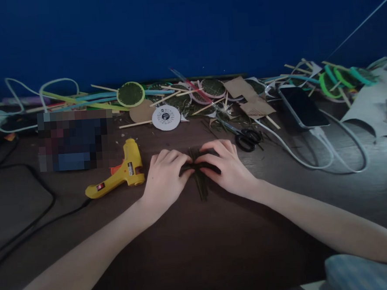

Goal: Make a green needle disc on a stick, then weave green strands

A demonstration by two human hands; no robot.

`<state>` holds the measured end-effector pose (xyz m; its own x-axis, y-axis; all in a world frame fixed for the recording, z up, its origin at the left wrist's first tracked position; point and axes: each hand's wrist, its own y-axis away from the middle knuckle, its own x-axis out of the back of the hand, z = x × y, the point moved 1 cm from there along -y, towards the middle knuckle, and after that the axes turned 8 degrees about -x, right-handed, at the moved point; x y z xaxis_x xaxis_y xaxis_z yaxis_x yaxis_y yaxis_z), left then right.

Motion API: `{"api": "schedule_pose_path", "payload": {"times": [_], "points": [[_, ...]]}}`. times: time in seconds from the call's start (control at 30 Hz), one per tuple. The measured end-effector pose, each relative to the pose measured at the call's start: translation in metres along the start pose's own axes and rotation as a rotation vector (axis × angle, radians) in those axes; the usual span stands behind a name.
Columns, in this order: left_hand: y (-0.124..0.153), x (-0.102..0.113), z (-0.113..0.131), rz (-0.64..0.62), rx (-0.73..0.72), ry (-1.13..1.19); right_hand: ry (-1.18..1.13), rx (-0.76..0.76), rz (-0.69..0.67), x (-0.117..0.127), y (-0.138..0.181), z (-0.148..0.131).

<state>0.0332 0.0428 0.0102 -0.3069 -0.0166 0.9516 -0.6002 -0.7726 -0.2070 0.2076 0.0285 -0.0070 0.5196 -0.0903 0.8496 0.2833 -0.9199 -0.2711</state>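
Observation:
My left hand (165, 173) and my right hand (225, 165) rest side by side on the dark wooden table (199, 241). Both press with curled fingers on a small bundle of dark green leaf strips (199, 179) that cross each other between the fingertips. The strips stick out below and above the hands; their middle is hidden under the fingers. A yellow glue gun (119, 173) lies just left of my left hand. Black-handled scissors (245, 137) lie just beyond my right hand.
A phone (302, 107) with a white cable (331, 154) lies at the right. Craft clutter lines the back edge: green leaf discs (130, 94), a white round label (166, 118), wooden sticks, cardboard pieces (249, 98), coloured tubes. Black cables (36, 211) run at the left.

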Motion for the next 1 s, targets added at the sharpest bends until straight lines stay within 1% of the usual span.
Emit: {"api": "schedule_pose_path", "payload": {"times": [0.43,0.63,1.0], "points": [[0.0004,-0.0017,0.0001,0.008,0.002,0.03,-0.034,-0.008,-0.027,0.0004,-0.0016,0.0],[-0.0001,-0.0023,-0.0006,0.013,-0.003,0.062,0.002,-0.087,0.023,0.0005,-0.0011,0.0012],[-0.0005,-0.0033,-0.0007,0.002,-0.008,0.105,0.013,-0.049,0.002,0.0012,-0.001,-0.0006]]}}
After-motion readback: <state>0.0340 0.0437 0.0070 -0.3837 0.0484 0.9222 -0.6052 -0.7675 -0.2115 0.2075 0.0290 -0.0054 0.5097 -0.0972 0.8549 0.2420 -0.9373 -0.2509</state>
